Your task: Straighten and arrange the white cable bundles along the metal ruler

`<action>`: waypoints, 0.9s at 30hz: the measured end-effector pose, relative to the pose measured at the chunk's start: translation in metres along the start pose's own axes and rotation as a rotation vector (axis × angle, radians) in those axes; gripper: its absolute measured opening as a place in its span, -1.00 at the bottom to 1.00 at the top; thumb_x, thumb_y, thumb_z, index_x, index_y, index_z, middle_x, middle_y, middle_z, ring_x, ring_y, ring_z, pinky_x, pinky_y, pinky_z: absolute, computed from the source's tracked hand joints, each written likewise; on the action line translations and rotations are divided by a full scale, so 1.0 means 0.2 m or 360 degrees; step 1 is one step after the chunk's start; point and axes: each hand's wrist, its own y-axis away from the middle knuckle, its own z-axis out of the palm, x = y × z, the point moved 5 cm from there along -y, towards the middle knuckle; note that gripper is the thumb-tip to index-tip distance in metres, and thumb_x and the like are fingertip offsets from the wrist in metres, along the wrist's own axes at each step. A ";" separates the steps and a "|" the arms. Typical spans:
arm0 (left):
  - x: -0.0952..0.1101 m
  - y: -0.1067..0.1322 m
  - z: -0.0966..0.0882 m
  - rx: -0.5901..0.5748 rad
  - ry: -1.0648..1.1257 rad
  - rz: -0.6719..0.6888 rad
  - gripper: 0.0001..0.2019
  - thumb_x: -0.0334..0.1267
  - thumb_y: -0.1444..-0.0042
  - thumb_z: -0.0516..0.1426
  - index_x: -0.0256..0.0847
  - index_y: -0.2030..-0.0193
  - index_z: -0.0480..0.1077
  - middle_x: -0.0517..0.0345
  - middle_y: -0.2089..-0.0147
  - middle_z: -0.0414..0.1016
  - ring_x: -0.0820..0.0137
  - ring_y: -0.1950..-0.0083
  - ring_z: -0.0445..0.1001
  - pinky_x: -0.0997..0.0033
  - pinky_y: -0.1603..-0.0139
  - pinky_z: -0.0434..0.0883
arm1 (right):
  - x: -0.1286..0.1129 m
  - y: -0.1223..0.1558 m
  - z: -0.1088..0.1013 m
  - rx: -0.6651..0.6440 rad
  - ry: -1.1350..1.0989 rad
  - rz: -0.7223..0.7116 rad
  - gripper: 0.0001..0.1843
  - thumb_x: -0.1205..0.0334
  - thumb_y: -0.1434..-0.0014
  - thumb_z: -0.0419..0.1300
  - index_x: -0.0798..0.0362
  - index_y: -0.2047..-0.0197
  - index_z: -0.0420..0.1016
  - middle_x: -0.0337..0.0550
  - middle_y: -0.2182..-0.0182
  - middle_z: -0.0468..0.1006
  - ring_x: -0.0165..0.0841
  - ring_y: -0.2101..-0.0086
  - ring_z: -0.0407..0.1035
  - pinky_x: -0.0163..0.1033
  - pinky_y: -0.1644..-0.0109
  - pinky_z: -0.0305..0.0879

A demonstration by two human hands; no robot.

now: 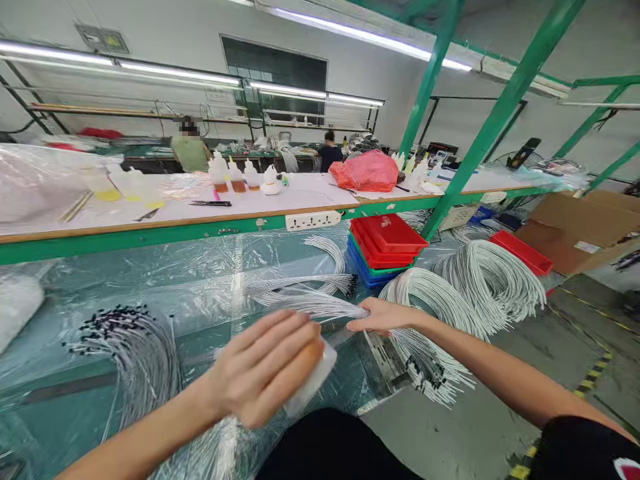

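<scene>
A bundle of white wires [310, 303] is pinned flat on the plastic-covered bench [200, 267] under the right hand [383, 315], palm down, fingers extended. A small white squeeze bottle [313, 380] is gripped in the closed left hand [263, 367] just beside it. Risk: loose strands may splay or slide off the slick film if pressure eases.

Red and blue trays [387, 248] stacked under the shelf, a red bag [367, 171] and squeeze bottles [235, 176] on it, a cardboard box [575, 230] at right, two people at a far surface.
</scene>
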 end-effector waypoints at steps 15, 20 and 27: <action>0.23 0.15 0.18 -0.0331 0.0233 -0.0174 -0.77 -0.52 -0.33 -0.03 -0.44 0.04 0.44 -0.05 0.05 0.54 0.25 -0.01 0.50 0.16 -0.15 0.37 | -0.02 -0.08 -0.04 0.0003 -0.0882 0.0103 -0.10 -0.53 0.20 0.34 0.08 0.27 0.08 -0.38 0.54 -0.01 -0.60 0.65 -0.11 -0.40 0.65 -0.10; 0.12 0.28 0.32 -0.0537 0.0519 -0.0938 -0.38 0.07 -0.17 0.28 -0.34 -0.17 0.24 -0.07 0.00 0.47 0.22 0.03 0.46 0.20 0.05 0.42 | -0.09 -0.08 -0.05 0.0012 -0.0851 0.0026 -0.08 -0.49 0.19 0.37 0.05 0.23 -0.03 -0.37 0.50 -0.04 -0.61 0.62 -0.13 -0.41 0.63 -0.10; 0.04 0.44 0.40 -0.0342 0.2857 -0.2839 -0.10 0.01 0.09 0.35 -0.24 -0.32 0.06 -0.05 -0.10 0.18 0.27 0.02 0.32 -0.13 -0.03 0.49 | -0.10 -0.10 -0.06 0.0007 -0.0697 -0.0007 -0.18 -0.38 0.08 0.39 0.05 0.16 0.06 -0.35 0.48 0.01 -0.62 0.59 -0.12 -0.41 0.59 -0.11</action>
